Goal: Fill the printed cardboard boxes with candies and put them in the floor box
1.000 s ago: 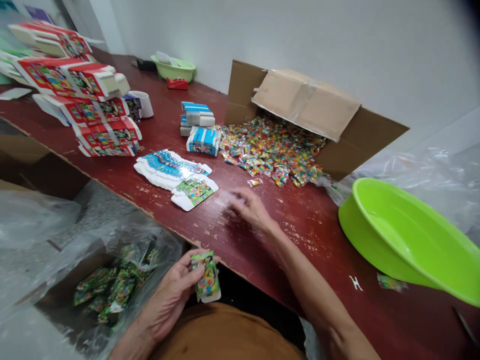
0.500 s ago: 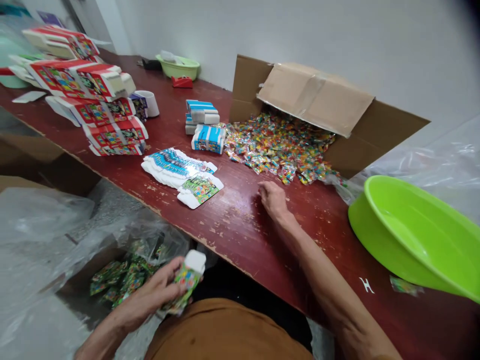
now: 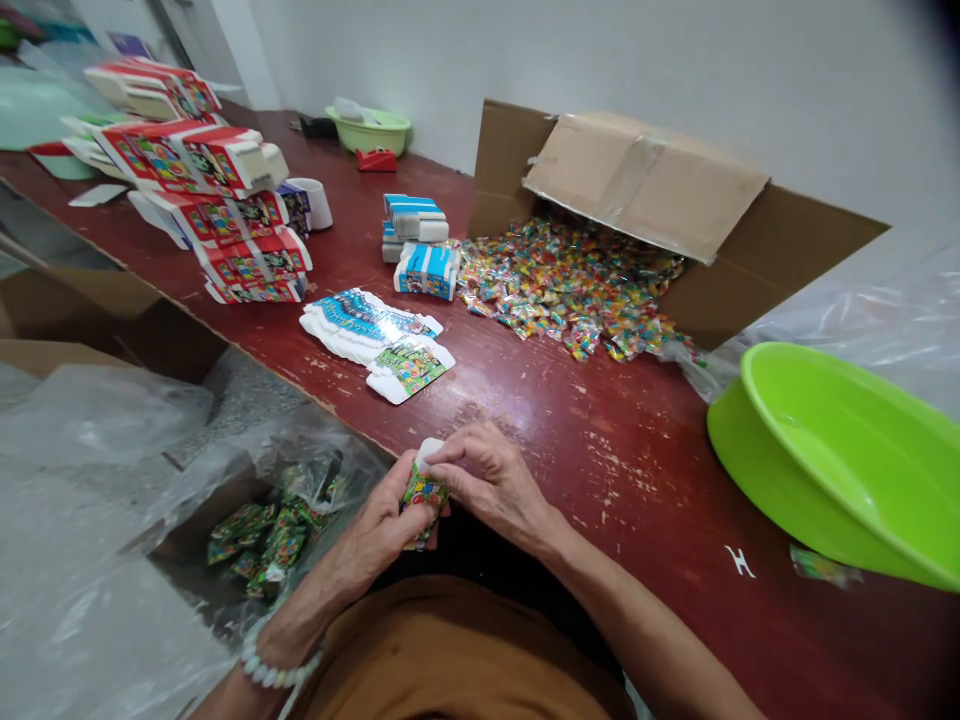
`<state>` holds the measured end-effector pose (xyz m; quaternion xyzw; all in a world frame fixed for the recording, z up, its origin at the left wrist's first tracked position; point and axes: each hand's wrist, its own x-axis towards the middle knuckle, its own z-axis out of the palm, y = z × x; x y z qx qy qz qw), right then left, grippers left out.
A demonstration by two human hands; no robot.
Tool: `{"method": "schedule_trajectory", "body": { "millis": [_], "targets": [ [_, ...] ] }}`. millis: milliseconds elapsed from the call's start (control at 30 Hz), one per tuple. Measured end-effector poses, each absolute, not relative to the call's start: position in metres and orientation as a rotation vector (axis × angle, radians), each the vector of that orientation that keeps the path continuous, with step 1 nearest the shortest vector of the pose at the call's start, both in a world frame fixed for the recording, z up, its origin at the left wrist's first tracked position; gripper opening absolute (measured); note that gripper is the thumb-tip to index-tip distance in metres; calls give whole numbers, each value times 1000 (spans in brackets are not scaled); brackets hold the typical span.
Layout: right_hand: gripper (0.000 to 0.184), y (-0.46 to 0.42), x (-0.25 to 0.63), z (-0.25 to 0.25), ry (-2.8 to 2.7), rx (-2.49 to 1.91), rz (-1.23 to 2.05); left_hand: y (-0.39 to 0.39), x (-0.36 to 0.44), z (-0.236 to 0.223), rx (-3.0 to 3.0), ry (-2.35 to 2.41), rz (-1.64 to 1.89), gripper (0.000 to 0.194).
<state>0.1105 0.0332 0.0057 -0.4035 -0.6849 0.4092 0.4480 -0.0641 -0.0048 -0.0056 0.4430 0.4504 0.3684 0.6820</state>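
Observation:
My left hand [image 3: 382, 520] is wrapped round a small green printed carton [image 3: 424, 490] just over the table's front edge. The carton's white end flap stands up, and my right hand [image 3: 495, 485] pinches at that flap with thumb and fingers. What is inside the carton is hidden. Beyond my hands, a fanned row of flat cartons [image 3: 360, 325] lies on the table, with a green one [image 3: 412, 368] at its near end. Small wrapped candies [image 3: 559, 285] spill from an open cardboard box [image 3: 645, 180] farther back.
A bright green basin [image 3: 825, 470] stands at the right. Stacked red cartons [image 3: 195, 160] rise at the left, and blue carton bundles [image 3: 426, 270] sit mid-table. Below the table edge, a plastic-lined box [image 3: 187, 575] holds several green packets [image 3: 281, 540]. A red tape dispenser [image 3: 376, 160] is far back.
My right hand has come back from near the candy pile to the carton's flap. My left hand has lifted the carton up and to the right, toward the table edge.

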Motion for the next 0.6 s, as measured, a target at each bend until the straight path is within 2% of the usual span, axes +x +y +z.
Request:
{"method": "schedule_trajectory", "body": {
  "millis": [100, 267, 333, 400, 467, 533, 600],
  "targets": [
    [20, 32, 118, 7, -1513, -998, 1131, -1, -59, -2, 800, 980, 897, 46],
    [47, 29, 113, -4, -1099, -866, 1837, 0, -52, -3, 636, 979, 962, 54],
    [49, 28, 107, -9, -1044, -762, 1969, 0, -50, -6, 667, 984, 992, 52],
    [40, 29, 103, -13, -1051, -740, 1922, 1, -50, -9, 720, 989, 1021, 50],
    [30, 29, 101, -15, -1151, -796, 1673, 1, -50, -9, 747, 985, 1034, 47],
    [26, 29, 103, -15, -1342, -860, 1343, 1, -51, -7, 712, 970, 1013, 48],
    [26, 28, 106, -14, -1528, -888, 1167, 0, -51, -4, 651, 957, 993, 49]
  ]
}}
